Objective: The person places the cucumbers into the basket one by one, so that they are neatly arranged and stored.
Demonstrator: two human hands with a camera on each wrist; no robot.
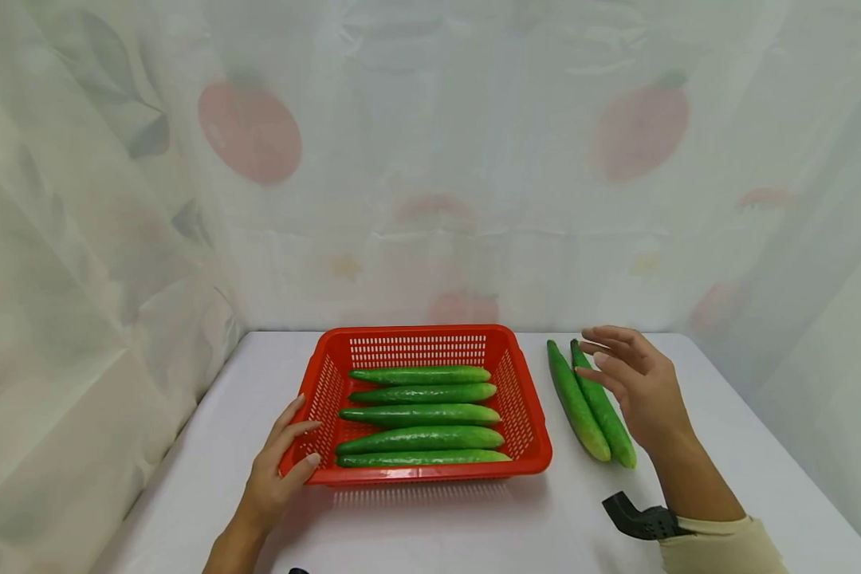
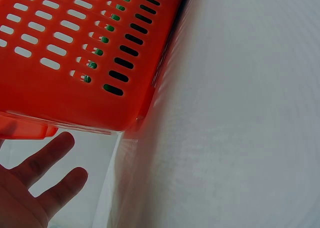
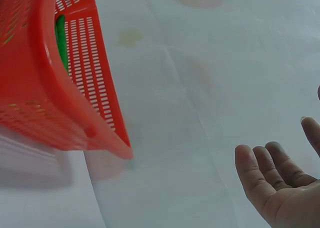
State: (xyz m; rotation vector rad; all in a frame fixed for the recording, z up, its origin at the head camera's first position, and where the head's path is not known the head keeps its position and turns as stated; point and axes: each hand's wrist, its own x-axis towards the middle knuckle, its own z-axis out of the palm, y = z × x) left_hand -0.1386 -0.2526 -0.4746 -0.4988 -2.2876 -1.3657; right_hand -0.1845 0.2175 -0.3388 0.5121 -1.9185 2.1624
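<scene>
A red plastic basket [image 1: 416, 476] stands on the table with several cucumbers [image 1: 419, 415] lying crosswise in it, roughly parallel. My left hand [image 1: 269, 486] is at its left rim, index finger and thumb reaching over the edge near the front corner. Two straight, spread fingers [image 2: 47, 158] show beyond the rim in the left wrist view. To the right of the basket, two more cucumbers [image 1: 577, 406] lie side by side on the table. My right hand [image 1: 646, 391] is raised over the right-hand one, fingers loosely bent and apart, holding nothing; it partly hides that cucumber.
The white-covered table [image 1: 416, 534] reaches back to a pale curtain [image 1: 430, 159] with printed fruit. Another stretch of curtain [image 1: 79, 319] hangs along the left side. A black device [image 1: 642, 520] is strapped at my right wrist.
</scene>
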